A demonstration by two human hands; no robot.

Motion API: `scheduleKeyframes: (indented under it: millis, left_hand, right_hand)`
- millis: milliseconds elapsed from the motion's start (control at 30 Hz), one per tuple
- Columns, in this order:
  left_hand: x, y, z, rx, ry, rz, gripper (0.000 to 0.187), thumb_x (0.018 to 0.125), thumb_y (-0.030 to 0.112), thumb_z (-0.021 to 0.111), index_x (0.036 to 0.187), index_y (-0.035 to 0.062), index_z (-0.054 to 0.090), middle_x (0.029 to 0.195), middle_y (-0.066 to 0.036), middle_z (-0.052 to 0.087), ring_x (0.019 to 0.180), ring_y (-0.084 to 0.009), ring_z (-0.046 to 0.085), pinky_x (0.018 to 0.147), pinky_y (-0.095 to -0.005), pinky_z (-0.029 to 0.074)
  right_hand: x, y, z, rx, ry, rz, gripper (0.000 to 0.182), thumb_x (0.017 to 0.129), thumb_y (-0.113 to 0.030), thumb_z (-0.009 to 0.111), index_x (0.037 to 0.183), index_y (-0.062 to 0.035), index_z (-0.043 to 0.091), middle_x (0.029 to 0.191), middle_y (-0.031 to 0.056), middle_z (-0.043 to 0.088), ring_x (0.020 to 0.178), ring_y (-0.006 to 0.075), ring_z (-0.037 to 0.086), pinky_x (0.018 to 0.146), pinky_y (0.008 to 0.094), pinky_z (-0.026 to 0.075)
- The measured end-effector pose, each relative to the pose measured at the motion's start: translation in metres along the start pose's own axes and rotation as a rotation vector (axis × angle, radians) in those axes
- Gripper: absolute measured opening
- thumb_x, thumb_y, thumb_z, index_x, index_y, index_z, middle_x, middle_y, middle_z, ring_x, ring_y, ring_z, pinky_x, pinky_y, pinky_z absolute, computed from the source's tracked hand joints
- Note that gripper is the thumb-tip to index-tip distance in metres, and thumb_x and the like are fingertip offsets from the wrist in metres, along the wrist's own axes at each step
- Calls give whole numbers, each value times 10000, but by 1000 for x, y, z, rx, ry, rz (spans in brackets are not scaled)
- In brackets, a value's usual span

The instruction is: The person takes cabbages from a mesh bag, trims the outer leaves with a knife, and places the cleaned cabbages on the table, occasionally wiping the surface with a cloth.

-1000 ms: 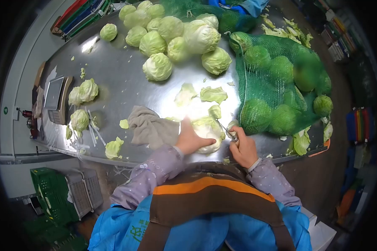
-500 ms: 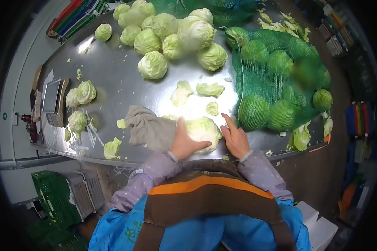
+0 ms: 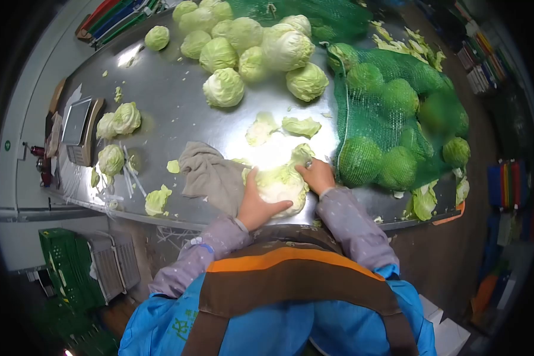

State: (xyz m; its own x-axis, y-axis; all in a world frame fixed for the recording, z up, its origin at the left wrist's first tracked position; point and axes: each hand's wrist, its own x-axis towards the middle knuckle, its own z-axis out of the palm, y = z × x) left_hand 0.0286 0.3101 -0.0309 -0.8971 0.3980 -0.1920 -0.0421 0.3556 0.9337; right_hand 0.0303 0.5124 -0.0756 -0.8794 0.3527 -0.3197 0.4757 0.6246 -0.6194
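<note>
A pale green cabbage [image 3: 282, 188] rests on the metal table near its front edge. My left hand [image 3: 260, 204] grips its left side, the thumb lying across the front and the fingers at the back. At the upper right edge of the head, my right hand [image 3: 318, 177] has its fingers closed on a cabbage leaf [image 3: 301, 155]; the fingertips are partly hidden. Just beyond are loose leaves [image 3: 301, 126] on the table. A crumpled grey cloth [image 3: 210, 175] lies against the left of the cabbage.
A pile of cabbages [image 3: 243, 47] sits at the back. To the right, a green mesh bag [image 3: 391, 118] full of cabbages reaches close to my right hand. On the left stand a scale [image 3: 80, 130] and a few trimmed cabbages [image 3: 111, 160]. Green crates [image 3: 71, 267] are stacked below the table.
My right hand has moved from beside the cabbage to its upper right edge, and its spread fingers have closed on a leaf. My left hand stays on the cabbage.
</note>
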Motion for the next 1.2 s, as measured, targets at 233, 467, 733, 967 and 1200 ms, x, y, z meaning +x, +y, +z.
scheduleKeyframes:
  millis: [233,467,733,967,1200]
  left_hand:
    - [-7,13,-31,-360,-1,-621,1001,655,404,826,1347,-59,272,1209,-225,500,1147,-336,496,969,-374,417]
    - [13,59,-32,567,-373,1,1104,490,502,856,1320,-40,370,1211,-292,493,1128,-401,497,969,-401,405]
    - [43,44,-20,444,-473,-211,1216,503,530,856,1338,-112,248,1277,-341,425,1205,-393,457,1000,-368,389]
    - [33,39,-7,349,-381,-260,1244,508,525,861,1318,-139,189,1254,-330,441,1186,-368,479,990,-350,401]
    - [21,25,9,158,-214,-228,1086,518,414,893,1271,-89,294,1194,-233,508,1129,-318,522,959,-356,427]
  right_hand:
    - [-49,-15,-32,331,85,-1,413,848,-297,610,1174,-45,580,832,176,663,754,260,629,708,338,476]
    - [-65,-6,-7,321,166,-217,334,861,-171,592,1182,-84,564,782,189,630,681,341,606,648,380,471]
    - [-114,-16,-55,0,90,-384,519,886,-245,553,1355,-100,387,822,177,648,654,358,620,592,422,472]
    - [-88,-9,-19,66,110,-214,481,912,-288,511,1303,-14,450,867,211,653,702,376,633,625,436,484]
    - [-63,-33,-59,-82,67,-46,460,843,-334,599,1138,20,581,763,249,641,728,396,637,660,445,502]
